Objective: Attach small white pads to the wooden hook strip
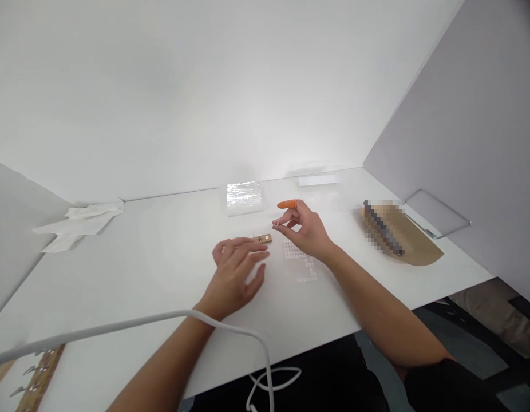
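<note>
My left hand (236,274) rests flat on the white table (153,257), fingers spread, with its fingertips touching a small tan rectangular piece (263,238). My right hand (303,230) hovers just right of that piece, wearing an orange finger cot (287,204) on the index finger. Its thumb and another finger pinch a tiny white item (275,223) that is too small to identify. Under the right hand lies a clear sheet of small white squares (300,260).
A clear plastic bag (244,197) lies at the back centre, white gloves or cloths (82,223) at the back left, a brown envelope (402,234) and a clear plate (436,213) at right. A white cable (230,332) crosses my left wrist. A wooden strip with metal clips (35,377) sits bottom left.
</note>
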{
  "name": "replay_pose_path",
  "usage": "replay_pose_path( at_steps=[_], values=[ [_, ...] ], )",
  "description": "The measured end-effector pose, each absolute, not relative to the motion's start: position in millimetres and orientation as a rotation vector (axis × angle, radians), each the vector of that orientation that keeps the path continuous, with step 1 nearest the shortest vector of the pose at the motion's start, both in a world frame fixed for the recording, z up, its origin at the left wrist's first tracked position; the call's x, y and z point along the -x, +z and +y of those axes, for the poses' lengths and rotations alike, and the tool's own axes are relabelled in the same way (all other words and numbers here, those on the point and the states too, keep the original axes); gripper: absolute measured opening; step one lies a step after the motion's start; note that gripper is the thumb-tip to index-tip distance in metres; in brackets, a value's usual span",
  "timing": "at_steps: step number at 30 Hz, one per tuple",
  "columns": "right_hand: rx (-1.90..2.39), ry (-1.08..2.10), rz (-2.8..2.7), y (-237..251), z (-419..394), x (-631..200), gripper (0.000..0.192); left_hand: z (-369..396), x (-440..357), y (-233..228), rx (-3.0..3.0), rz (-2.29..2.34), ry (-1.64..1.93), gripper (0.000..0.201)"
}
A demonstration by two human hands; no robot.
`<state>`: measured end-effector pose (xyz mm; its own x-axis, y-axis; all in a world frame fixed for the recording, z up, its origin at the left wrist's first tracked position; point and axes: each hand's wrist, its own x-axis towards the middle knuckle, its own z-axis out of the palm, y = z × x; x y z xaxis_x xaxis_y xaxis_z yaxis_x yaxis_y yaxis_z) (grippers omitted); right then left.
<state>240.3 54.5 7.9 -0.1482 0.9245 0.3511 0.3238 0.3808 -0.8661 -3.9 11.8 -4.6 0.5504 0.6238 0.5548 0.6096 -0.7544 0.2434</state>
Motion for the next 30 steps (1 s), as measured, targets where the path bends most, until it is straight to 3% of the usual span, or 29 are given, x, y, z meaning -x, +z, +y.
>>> replay_pose_path(
  at_steps=[6, 10, 16, 24, 30],
  values=[
    [1.306, 0.724, -1.868, 6, 66, -258, 0.028, -1, -18, -13, -2.846, 0.844, 0.614, 0.038],
    [1.308, 0.766, -1.986, 2, 72, -267, 0.027, 5, -16, -20, -2.860, 0.796, 0.489, 0.033],
    [1.252, 0.914, -2.095, -3, 73, -271, 0.014, 8, -13, -17, -2.846, 0.768, 0.529, 0.021],
    [1.095, 1.347, -2.093, 5, 64, -269, 0.018, 10, -7, -10, -2.817, 0.774, 0.560, 0.019],
    [1.084, 1.405, -2.095, 4, 61, -264, 0.019, 12, -6, -15, -2.772, 0.804, 0.531, 0.018]
  ],
)
